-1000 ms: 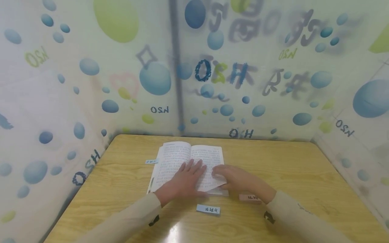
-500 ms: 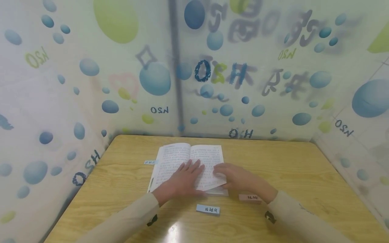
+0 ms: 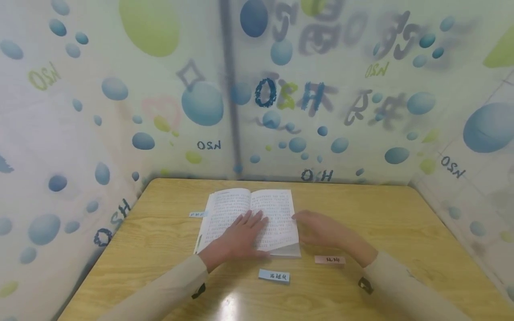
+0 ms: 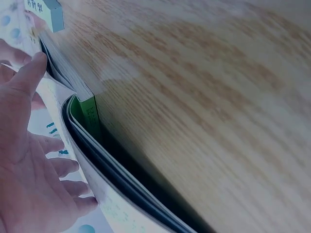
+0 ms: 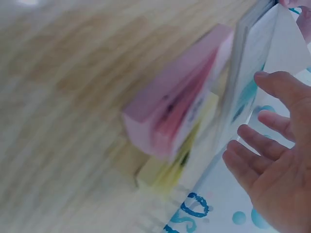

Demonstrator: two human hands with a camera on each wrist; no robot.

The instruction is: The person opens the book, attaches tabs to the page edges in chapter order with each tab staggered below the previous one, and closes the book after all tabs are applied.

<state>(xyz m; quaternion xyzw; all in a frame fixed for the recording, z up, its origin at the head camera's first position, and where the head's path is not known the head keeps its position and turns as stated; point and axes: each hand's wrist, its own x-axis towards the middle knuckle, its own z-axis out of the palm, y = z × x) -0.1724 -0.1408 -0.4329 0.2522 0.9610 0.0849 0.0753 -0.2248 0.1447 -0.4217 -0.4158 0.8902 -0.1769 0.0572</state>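
Observation:
An open book (image 3: 277, 207) with printed text lies on the table. My left hand (image 3: 241, 236) rests on its pages near the centre fold, fingers spread, the thumb by the lower edge. At that lower edge the right-hand page slants up, and a grey-white page shows beneath. My right hand (image 3: 331, 232) is beside the book's right edge, fingers loosely bent. In the right wrist view nothing is between those fingers (image 5: 255, 141), and the thumb is close to the book (image 5: 243, 82); whether it touches is unclear. The left wrist view shows the book's green-marked spine end (image 4: 88, 112).
Near the front lies a blue labelled pad (image 3: 274, 276). A pink labelled pad (image 3: 330, 260) is right of the book, with a yellow pad (image 5: 170, 170) by it in the right wrist view. A pale blue tab (image 3: 196, 214) is at the book's left. Patterned walls (image 3: 341, 133) enclose the table (image 3: 381, 214).
My right hand has moved right, off the right-hand page to beside the book. The pink pad shows more fully. My left hand stays on the pages.

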